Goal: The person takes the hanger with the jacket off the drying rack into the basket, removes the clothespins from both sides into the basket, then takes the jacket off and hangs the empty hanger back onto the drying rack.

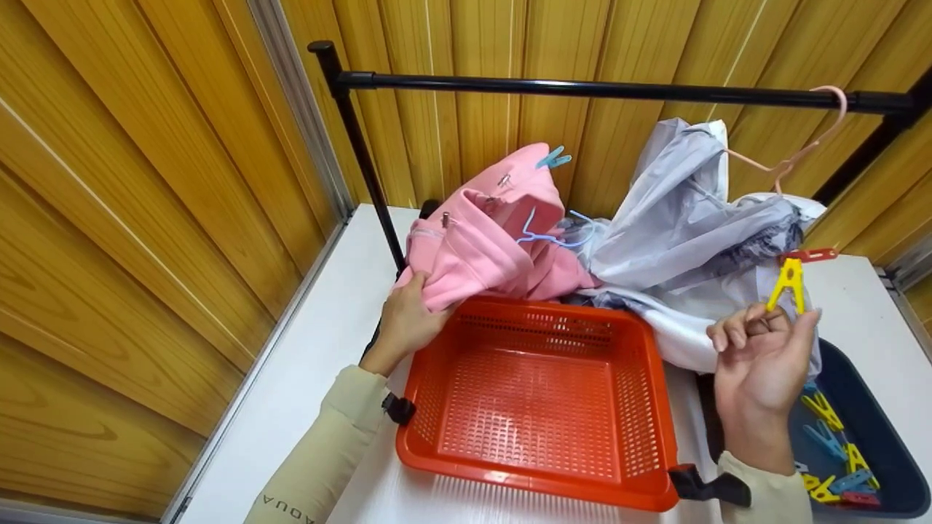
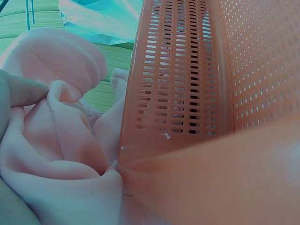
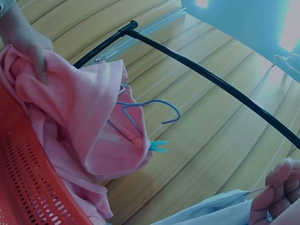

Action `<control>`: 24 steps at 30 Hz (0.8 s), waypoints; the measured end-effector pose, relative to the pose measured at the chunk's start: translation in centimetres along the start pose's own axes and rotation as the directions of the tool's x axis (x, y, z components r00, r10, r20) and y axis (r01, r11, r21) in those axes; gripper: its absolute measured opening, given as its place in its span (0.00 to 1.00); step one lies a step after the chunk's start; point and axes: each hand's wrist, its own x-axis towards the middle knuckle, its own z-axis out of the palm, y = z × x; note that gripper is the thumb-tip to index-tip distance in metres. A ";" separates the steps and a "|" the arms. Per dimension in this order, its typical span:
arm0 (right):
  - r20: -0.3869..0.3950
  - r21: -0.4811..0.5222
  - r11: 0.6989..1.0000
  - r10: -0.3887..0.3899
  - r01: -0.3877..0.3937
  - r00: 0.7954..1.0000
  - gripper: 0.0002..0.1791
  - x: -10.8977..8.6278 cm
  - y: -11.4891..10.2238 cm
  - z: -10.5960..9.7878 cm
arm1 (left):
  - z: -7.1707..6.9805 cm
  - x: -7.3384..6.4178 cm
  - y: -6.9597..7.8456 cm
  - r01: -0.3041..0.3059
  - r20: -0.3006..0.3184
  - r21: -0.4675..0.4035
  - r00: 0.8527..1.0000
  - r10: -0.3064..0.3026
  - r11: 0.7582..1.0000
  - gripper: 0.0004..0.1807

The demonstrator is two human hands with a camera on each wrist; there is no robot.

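Observation:
My left hand [image 1: 413, 320] grips the near left edge of a pink garment [image 1: 473, 251], bunched above the basket's far rim. A blue hanger [image 3: 161, 103] pokes out of the garment's opening, and a light-blue clothespin [image 1: 555, 158] is clipped on its upper edge. Small metal pieces show along that edge. In the left wrist view, folds of pink cloth [image 2: 56, 136] fill the left side. My right hand [image 1: 761, 371], palm up, pinches a yellow clothespin [image 1: 788, 284] between thumb and fingers. Only fingers [image 3: 279, 185] of it show in the right wrist view.
A red-orange plastic basket [image 1: 535, 480] stands in front. Beyond it, a black rail [image 1: 604, 89] carries a pink hanger [image 1: 830, 138] with a white-grey garment [image 1: 662, 218] and a red clothespin [image 1: 812, 255]. At right, a dark tray [image 1: 899, 437] holds several coloured clothespins.

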 end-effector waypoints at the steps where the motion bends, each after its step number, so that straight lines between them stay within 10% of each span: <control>1: -0.011 0.004 1.000 -0.005 0.005 1.000 0.29 0.0 -0.2 0.0 | 0.0 0.0 0.0 0.000 0.001 0.001 1.000 0.000 1.000 0.26; 24: -0.069 0.138 0.987 -0.075 0.084 0.995 0.35 0.8 -3.9 -1.2 | -0.1 0.0 0.0 0.004 0.014 0.013 1.000 -0.005 1.000 0.27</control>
